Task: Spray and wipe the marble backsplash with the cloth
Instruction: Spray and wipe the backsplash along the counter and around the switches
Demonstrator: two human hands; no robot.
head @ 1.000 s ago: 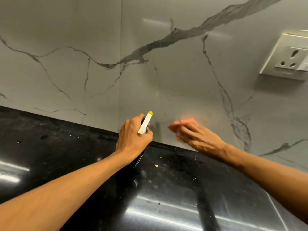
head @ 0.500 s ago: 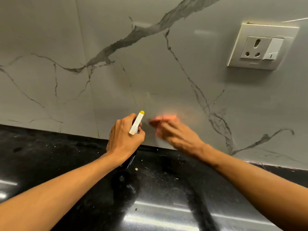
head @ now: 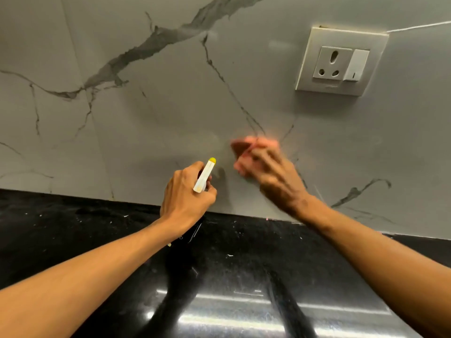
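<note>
In the head view, the bottle (head: 205, 175) is clamped in the fingers of the left hand (head: 185, 196), just above the tabletop (head: 97, 230). The blurred cloth (head: 246, 148) is pressed low on the backsplash (head: 170, 106) under the right hand (head: 275, 181), its fingers spread. Wiping is judged under way, with most of the marble left.

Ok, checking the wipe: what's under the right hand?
A pink cloth against the marble backsplash, showing past the fingers. The right hand covers the rest, and motion blurs it.
</note>
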